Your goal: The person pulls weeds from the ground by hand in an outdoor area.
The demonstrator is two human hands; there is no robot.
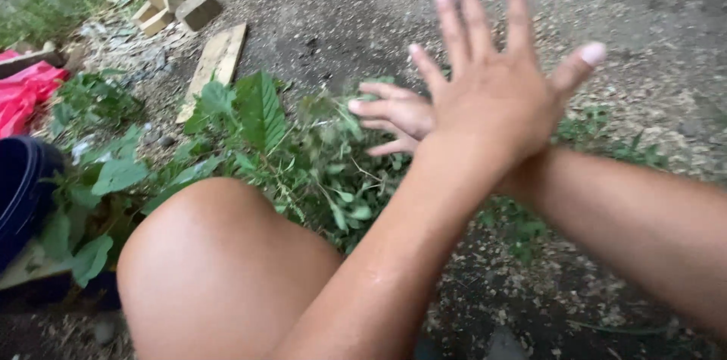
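Observation:
My left hand is raised flat over the ground, back up, with fingers spread wide and nothing in it. My right hand lies under it, the two wrists crossed, its fingers stretched out to the left and apart. Those fingertips reach the edge of a pile of green leafy stems lying on the dirt. Some small leaves near the fingers are blurred. My bare knee fills the lower left, in front of the pile.
A pale wooden plank lies on the dirt behind the leaves, with wooden blocks further back. A red cloth and a dark blue container sit at the left edge. Bare gravelly soil spreads to the right.

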